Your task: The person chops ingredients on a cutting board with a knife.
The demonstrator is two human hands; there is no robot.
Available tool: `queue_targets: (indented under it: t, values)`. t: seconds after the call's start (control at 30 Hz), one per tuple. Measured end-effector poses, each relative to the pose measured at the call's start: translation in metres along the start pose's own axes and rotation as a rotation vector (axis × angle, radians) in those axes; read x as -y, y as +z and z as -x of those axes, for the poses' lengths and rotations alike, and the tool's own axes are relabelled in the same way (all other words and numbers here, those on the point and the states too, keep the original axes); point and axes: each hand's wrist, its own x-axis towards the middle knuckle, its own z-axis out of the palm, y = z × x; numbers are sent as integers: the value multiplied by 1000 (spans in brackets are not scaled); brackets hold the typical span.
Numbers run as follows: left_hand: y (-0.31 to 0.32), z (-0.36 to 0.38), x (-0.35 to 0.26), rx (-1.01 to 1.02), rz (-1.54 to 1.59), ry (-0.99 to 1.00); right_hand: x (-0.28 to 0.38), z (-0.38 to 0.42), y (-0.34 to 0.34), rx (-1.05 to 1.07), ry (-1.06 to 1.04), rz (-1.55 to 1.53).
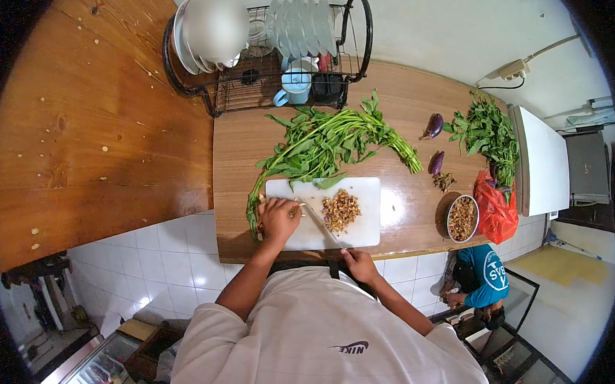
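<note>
My right hand (360,264), at the front edge of the white cutting board (367,188), is closed around a knife's handle. The knife (323,225) slants across the board, its tip toward my left hand. On the board's left side, my left hand (281,219) has its fingers curled down over a pale, brownish piece of food, mostly hidden beneath them. To the right of the blade lies a pile of small chopped brown and yellow pieces (340,211). Long-stemmed leafy greens (333,143) spread behind the board, some leaves overlapping its back edge.
Two small purple eggplants (433,126) lie right of the greens. A bowl (449,221) of chopped pieces, a red plastic bag (494,215) and more greens (493,132) are farther right. A dish rack (221,100) stands at the back. Another person (482,273) is low at the right.
</note>
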Motion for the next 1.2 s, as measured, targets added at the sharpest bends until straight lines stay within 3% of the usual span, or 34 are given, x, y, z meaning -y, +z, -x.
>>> queue_targets:
  t: [0.17,0.8,1.1,1.2]
  values:
    - [15,2,-9,-28,35,52,16,4,-11,109,97,37]
    - [18,-3,-13,12,12,64,-1,3,-2,90,114,100]
    - [17,-3,-11,8,22,59,7,11,-10,63,150,231]
    - [18,-2,-9,21,56,56,-2,22,-7,-69,65,175]
